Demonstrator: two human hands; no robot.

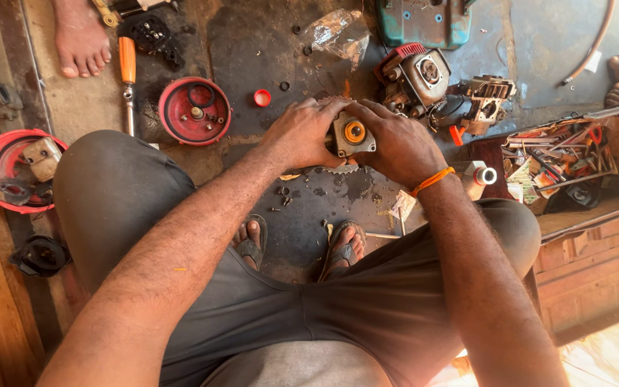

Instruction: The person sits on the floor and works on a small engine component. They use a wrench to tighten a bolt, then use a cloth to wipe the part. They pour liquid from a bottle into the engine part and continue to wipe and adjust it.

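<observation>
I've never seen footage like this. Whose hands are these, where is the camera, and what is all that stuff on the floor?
The camera sits on the person's head and looks down, so you see their own arms, lap and sandalled feet. The left hand and right hand together grip a small metal part with an orange centre. On the dark floor lie a red round cover, an orange-handled screwdriver, a small engine and a box of tools. The bare foot at the top belongs to someone else.

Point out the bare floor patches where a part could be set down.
Freest: dark floor between the red round cover and clear plastic bag. Also right of the teal housing. Crowded: around the engine, tool tray, and screws by the sandals.
</observation>
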